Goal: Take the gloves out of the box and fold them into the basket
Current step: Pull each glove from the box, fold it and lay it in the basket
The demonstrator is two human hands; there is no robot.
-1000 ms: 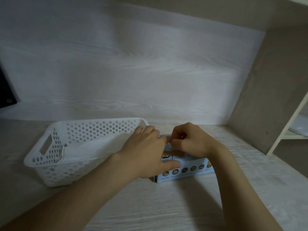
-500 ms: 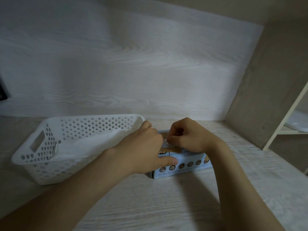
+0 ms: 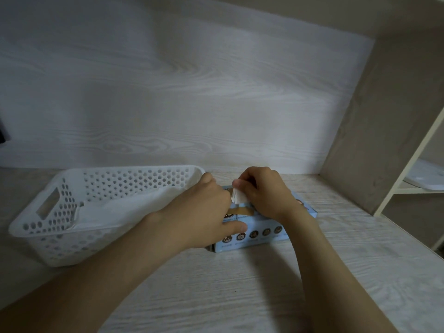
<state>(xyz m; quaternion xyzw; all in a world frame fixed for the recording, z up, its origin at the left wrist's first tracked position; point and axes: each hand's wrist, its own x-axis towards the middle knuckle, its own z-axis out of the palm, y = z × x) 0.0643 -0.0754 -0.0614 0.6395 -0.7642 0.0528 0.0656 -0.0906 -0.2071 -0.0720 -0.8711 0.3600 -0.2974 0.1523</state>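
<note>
A light blue glove box lies on the wooden table, just right of a white perforated basket. Pale folded gloves lie inside the basket. My left hand grips the box's left end, thumb along its front face and fingers over the top. My right hand pinches a white glove that sticks up out of the slot in the box's top. Both hands hide most of the top of the box.
A wood-grain back wall rises behind the table. A brown side panel closes the right side, with a white shelf frame and a pale object on it beyond. The table's front edge lies near me.
My right hand has lifted a little, and a white glove now shows between its fingers above the box. My left hand stays on the box. The view shifted slightly right.
</note>
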